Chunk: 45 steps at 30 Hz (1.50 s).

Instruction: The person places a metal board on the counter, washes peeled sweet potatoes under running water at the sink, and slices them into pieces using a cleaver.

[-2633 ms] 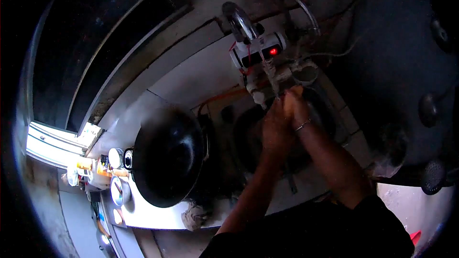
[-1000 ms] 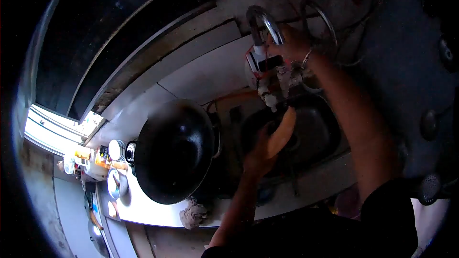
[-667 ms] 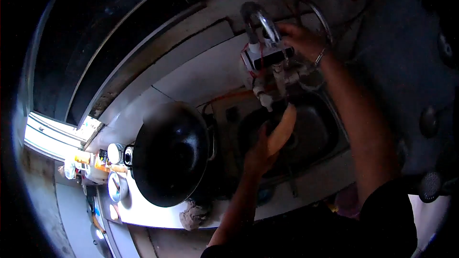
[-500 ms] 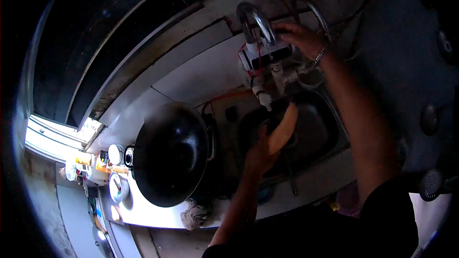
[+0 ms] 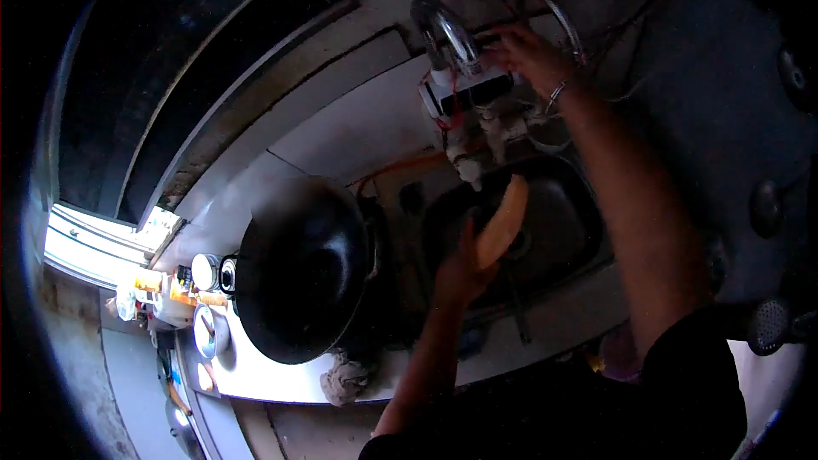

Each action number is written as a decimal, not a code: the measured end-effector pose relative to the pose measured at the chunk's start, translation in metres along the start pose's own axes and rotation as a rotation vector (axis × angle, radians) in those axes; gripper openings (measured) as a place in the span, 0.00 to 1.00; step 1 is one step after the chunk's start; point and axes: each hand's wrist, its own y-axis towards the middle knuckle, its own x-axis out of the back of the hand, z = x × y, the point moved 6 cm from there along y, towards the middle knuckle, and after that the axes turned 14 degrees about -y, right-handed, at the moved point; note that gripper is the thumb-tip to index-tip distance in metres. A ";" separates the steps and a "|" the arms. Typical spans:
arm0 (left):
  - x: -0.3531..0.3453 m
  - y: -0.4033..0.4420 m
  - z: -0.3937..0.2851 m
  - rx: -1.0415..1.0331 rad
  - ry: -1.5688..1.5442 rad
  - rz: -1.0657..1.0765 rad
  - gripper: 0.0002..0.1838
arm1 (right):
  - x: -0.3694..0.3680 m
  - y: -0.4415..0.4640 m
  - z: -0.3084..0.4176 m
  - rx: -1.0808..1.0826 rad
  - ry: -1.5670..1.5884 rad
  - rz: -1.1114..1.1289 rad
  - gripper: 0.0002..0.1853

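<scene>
My left hand (image 5: 462,271) is closed around the lower end of a long, curved, pale orange item (image 5: 504,223), perhaps a peeled vegetable. Its free end points up over the dark sink (image 5: 569,204). Higher up, my right hand (image 5: 524,53) is beside the curved chrome faucet (image 5: 452,34), with its fingers apart and nothing visible in them. The fingertips are close to the white and black heater body (image 5: 469,92) below the spout; whether they touch it is unclear. A bracelet circles my right wrist.
A large black wok (image 5: 302,277) stands left of the sink. A crumpled cloth (image 5: 345,379) lies at the counter's front edge. Farther left are a bowl (image 5: 211,331), a white container (image 5: 204,272) and bottles. Ladles hang at the right, one a perforated skimmer (image 5: 769,326).
My hands were together under the faucet; my right hand then moved up beside it, while my left kept the orange item over the sink. The heater's red light no longer shows.
</scene>
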 end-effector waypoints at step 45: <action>-0.071 0.002 -0.004 -0.235 0.108 -0.014 0.37 | -0.084 -0.228 -0.135 -0.712 0.614 -0.518 0.18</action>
